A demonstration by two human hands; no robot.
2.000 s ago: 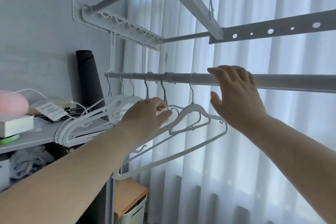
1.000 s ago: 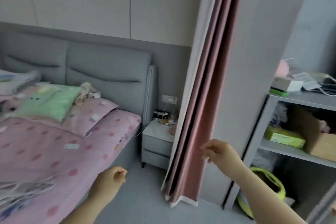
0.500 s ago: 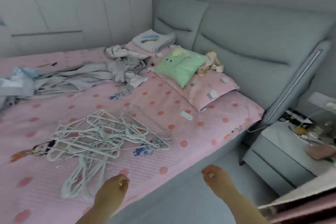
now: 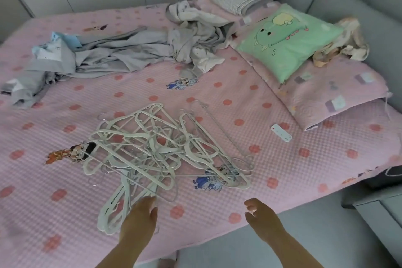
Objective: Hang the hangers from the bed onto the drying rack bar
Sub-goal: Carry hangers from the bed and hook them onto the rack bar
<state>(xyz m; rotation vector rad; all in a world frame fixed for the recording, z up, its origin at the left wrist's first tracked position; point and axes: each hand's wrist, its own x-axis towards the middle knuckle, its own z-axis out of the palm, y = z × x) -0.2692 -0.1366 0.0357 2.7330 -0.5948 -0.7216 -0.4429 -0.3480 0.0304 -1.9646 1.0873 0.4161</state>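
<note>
Partly beneath left hand (image 4: pixel 139 218), indistinctly tangled hangers (image 4: pixel 152 150).

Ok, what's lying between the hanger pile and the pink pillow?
In the head view, only a small white strip lies on the bedspread between the hanger pile and the pink pillow.

View is no longer facing the drying rack and is now looking down onto the bed (image 4: pixel 282 159). Left hand (image 4: pixel 139 217), having left the hung set, is reaching forward, fingers extended, to the near edge of the tangled hangers (image 4: pixel 156 150). Right hand (image 4: pixel 261 217), off the bar, is advancing empty over the mattress edge, fingers loosely curled.
</note>
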